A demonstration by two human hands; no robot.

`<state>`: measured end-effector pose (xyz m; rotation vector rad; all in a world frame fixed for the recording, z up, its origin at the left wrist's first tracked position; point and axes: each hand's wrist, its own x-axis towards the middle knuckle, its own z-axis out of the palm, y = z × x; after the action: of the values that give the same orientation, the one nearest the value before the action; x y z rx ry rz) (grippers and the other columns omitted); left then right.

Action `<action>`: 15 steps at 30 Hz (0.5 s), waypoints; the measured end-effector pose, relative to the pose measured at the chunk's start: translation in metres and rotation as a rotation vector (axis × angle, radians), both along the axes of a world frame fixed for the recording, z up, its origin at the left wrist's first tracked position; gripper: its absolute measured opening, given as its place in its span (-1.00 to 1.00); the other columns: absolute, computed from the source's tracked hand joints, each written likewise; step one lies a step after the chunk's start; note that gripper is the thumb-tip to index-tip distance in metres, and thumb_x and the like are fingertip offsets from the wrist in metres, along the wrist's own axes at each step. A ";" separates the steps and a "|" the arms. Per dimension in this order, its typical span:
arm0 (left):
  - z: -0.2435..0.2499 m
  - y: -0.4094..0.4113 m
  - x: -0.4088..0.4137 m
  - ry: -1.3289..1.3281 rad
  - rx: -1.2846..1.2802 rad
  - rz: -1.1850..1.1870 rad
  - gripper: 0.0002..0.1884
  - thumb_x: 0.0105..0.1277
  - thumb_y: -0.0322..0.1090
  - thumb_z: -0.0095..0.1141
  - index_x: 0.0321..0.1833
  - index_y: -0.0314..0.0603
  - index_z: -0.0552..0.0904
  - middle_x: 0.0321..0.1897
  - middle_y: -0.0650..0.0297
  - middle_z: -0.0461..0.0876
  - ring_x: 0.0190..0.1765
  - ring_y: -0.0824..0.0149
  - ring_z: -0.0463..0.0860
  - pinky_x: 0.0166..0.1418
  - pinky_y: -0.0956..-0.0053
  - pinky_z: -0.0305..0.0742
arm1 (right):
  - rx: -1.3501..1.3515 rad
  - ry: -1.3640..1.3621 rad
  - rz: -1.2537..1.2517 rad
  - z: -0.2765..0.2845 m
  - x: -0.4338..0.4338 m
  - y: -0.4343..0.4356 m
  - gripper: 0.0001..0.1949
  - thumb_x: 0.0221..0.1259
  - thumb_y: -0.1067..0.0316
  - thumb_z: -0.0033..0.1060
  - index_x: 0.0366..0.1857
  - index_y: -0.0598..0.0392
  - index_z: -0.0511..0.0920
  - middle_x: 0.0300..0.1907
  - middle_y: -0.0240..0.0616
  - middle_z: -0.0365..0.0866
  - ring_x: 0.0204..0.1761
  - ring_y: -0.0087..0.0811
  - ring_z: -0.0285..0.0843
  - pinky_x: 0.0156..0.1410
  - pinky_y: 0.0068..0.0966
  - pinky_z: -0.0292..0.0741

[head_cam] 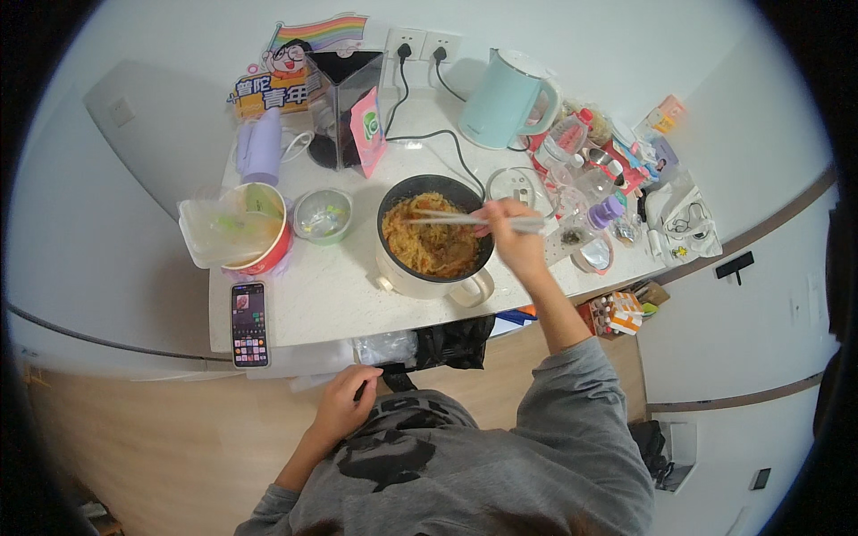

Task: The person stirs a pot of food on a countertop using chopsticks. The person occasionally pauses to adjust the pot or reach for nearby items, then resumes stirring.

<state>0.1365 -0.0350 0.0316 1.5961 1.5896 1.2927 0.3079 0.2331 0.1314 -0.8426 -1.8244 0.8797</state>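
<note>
My right hand (515,238) is closed around a pair of light-coloured chopsticks (449,218). Their tips are over the left part of an electric cooking pot (415,285) with a dark inside and a cream outside. Yellowish-orange food, perhaps noodles (429,244), fills much of the pot. Below the counter's front edge, close to my body, my left hand (345,402) has its fingers curled around a small black thing that is mostly hidden. A clear bowl (323,216) with a few scraps in it stands left of the pot.
A smartphone (249,325) lies at the counter's front left edge, below a red-and-white tub (268,248) with a plastic lid. Behind stand a light-blue kettle (503,100), a dark triangular container (342,107) and a purple appliance (260,149). Plastic bottles (596,184) crowd the right side.
</note>
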 end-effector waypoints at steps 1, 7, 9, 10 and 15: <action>0.003 0.002 0.001 -0.001 0.000 -0.001 -0.89 0.20 -0.54 0.05 -0.22 -0.31 0.57 -0.31 0.08 0.60 -0.23 0.14 0.60 -0.15 0.40 0.48 | -0.029 -0.030 0.043 -0.002 -0.005 -0.008 -0.67 0.28 0.18 0.08 -0.55 0.24 0.57 -0.61 -0.27 0.59 -0.63 -0.57 0.54 -0.52 -0.64 0.45; -0.003 -0.001 0.000 0.016 0.002 0.004 -0.89 0.20 -0.54 0.05 -0.22 -0.32 0.57 -0.32 0.07 0.59 -0.24 0.14 0.60 -0.16 0.40 0.48 | -0.133 -0.235 0.060 0.048 0.014 -0.003 -0.57 0.27 0.15 0.07 -0.71 0.25 0.54 -0.78 -0.31 0.49 -0.73 -0.60 0.43 -0.59 -0.65 0.37; -0.003 -0.002 0.000 0.013 -0.003 0.005 -0.89 0.20 -0.54 0.05 -0.22 -0.33 0.57 -0.32 0.07 0.59 -0.24 0.14 0.60 -0.16 0.40 0.48 | -0.095 -0.184 -0.016 0.063 0.014 -0.004 -0.58 0.27 0.16 0.07 -0.70 0.24 0.54 -0.76 -0.30 0.50 -0.74 -0.61 0.41 -0.61 -0.65 0.35; -0.001 -0.001 0.001 0.003 -0.002 0.006 -0.89 0.20 -0.54 0.05 -0.22 -0.33 0.57 -0.32 0.06 0.59 -0.24 0.14 0.60 -0.16 0.40 0.48 | -0.086 -0.084 -0.051 0.055 0.009 -0.001 -0.60 0.26 0.18 0.09 -0.70 0.24 0.53 -0.76 -0.31 0.49 -0.72 -0.61 0.43 -0.60 -0.66 0.33; 0.008 0.000 -0.001 0.008 0.011 0.006 -0.82 0.15 -0.58 0.05 -0.18 -0.30 0.55 -0.32 0.06 0.59 -0.27 0.10 0.59 -0.17 0.38 0.49 | 0.234 -0.196 -0.102 0.001 -0.001 0.014 -0.64 0.20 0.26 0.15 -0.73 0.24 0.43 -0.80 -0.21 0.37 -0.77 -0.45 0.26 -0.60 -0.49 0.22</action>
<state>0.1357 -0.0349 0.0394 1.6059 1.5958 1.3025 0.3074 0.2469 0.1326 -0.8874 -1.9881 0.5205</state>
